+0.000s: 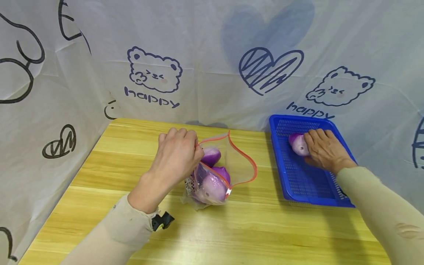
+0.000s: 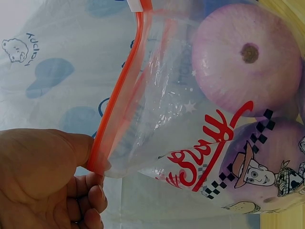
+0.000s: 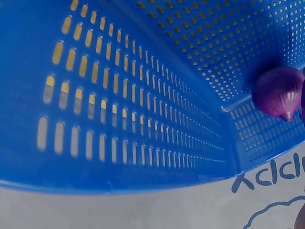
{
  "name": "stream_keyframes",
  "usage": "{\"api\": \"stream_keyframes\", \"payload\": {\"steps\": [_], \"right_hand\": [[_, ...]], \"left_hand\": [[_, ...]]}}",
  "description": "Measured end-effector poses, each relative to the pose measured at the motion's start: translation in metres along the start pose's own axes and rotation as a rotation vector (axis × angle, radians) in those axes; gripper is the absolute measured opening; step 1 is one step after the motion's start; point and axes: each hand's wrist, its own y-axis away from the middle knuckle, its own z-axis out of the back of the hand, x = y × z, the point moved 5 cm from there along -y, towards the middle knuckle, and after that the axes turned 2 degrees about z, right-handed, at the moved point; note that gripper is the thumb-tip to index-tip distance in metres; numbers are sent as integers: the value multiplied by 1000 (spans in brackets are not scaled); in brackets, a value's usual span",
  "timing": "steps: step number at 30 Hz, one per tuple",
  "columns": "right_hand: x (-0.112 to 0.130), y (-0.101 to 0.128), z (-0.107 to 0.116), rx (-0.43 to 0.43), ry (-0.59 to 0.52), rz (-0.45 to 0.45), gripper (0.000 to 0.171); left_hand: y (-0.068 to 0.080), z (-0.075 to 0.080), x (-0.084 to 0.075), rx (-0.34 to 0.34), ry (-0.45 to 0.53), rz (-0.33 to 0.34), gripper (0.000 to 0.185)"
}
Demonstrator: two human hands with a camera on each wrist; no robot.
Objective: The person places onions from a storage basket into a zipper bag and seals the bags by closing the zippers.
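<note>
My left hand (image 1: 177,152) pinches the orange-red zip edge (image 2: 114,102) of a clear zip bag (image 1: 243,162) between thumb and fingers, and the bag's mouth gapes. Several purple onions (image 1: 212,187) sit inside the bag; its printed side with a cartoon cowboy shows in the left wrist view. At the right, my right hand (image 1: 322,149) reaches into a blue plastic basket (image 1: 281,173), fingers curled over a pale purple onion (image 1: 300,146). Another, darker onion (image 3: 276,93) lies beside it near the basket's far end. In the right wrist view the right hand is almost wholly out of frame.
The bag and basket stand on a wood-grain table (image 1: 212,235). A white cloth (image 1: 205,73) with drawn bears and hearts hangs behind the table and along its left side. A white slider (image 1: 228,191) sits on the bag's zip.
</note>
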Motion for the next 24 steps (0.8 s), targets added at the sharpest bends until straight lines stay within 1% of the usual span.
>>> {"api": "stream_keyframes", "payload": {"steps": [9,13,24], "right_hand": [[-5,-11,14,-74,-4,-43,85],[-7,-19,21,-101,-18,-73,80],[-8,-27,30,-142,-54,-148,77]], "left_hand": [[0,-1,-1,-15,-5,-10,12],[0,-1,-1,-17,-2,-12,12],[0,0,0,-14,3,-11,12]]}}
